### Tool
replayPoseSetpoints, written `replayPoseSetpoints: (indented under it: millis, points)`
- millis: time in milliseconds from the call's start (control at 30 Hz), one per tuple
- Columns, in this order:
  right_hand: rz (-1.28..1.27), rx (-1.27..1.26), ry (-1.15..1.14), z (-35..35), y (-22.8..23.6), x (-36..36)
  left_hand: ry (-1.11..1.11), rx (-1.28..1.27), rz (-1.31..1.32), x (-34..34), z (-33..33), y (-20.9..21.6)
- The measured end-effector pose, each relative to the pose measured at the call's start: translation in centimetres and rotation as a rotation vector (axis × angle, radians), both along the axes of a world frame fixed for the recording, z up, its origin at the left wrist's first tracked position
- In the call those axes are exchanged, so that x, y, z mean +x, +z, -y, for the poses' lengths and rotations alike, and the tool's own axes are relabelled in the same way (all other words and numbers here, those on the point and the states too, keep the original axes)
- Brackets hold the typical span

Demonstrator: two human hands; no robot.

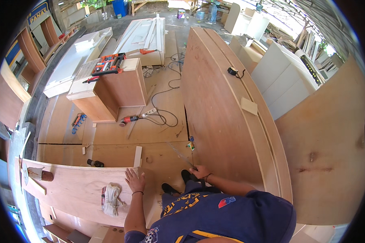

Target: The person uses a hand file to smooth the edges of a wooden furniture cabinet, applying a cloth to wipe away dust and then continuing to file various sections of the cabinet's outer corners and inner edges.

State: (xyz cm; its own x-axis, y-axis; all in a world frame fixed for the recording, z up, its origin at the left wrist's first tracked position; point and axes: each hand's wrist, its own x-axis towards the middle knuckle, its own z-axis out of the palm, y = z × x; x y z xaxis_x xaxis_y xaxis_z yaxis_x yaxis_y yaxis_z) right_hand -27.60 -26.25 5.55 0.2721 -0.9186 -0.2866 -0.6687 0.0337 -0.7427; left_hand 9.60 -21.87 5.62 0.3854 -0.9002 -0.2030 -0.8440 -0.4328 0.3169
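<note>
My left hand lies flat with its fingers spread on the right end of a pale plywood cabinet. A bundled off-white cloth rests on the same surface, below and left of that hand. In my right hand, beside my body, is a hand saw, its thin blade slanting forward and left over the floor boards. The fingers are closed around its handle, which is mostly hidden. A white strip of board stands just past my left hand.
On my right stands a tall plywood panel with a tape measure and a small wood block on its edge. Ahead lie an angle grinder, its looping cord and a drill. A toolbox sits on a wooden cabinet.
</note>
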Motion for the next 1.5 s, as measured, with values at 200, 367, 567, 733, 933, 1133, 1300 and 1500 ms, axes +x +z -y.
replayPoseSetpoints:
  millis: [200, 367, 567, 733, 933, 1133, 1300, 1500]
  points:
    - [0.045, 0.229, -0.012, 2.6, 4.0, 1.4, -0.521, 0.294, -0.028, -4.1, -2.5, -2.6]
    - [0.087, 0.112, 0.046, 4.2, 2.4, 0.8, -0.433, 0.166, -0.087, -6.9, -2.3, -1.0]
    - [0.14, 0.039, 0.148, 6.5, 2.7, 2.0, 0.155, 0.031, 0.026, -0.5, -0.9, -2.7]
    - [0.15, 0.31, 0.124, 8.9, -3.3, 2.2, 0.085, -0.05, 0.154, 1.7, -0.4, -2.2]
    - [0.515, 0.368, 0.251, 8.8, -4.1, 2.9, 0.162, -0.184, 0.17, 3.1, 0.5, -3.7]
    - [0.47, 0.506, 0.475, 10.8, -6.7, 7.8, 0.46, -0.345, 0.128, 3.8, 2.6, -4.9]
    - [0.45, 0.517, 0.666, 12.2, -6.4, 12.9, 0.398, -0.391, 0.164, 4.4, 2.2, -5.1]
    - [0.397, 0.528, 0.709, 12.0, -6.8, 16.1, 0.435, -0.359, 0.193, 4.3, 1.8, -5.3]
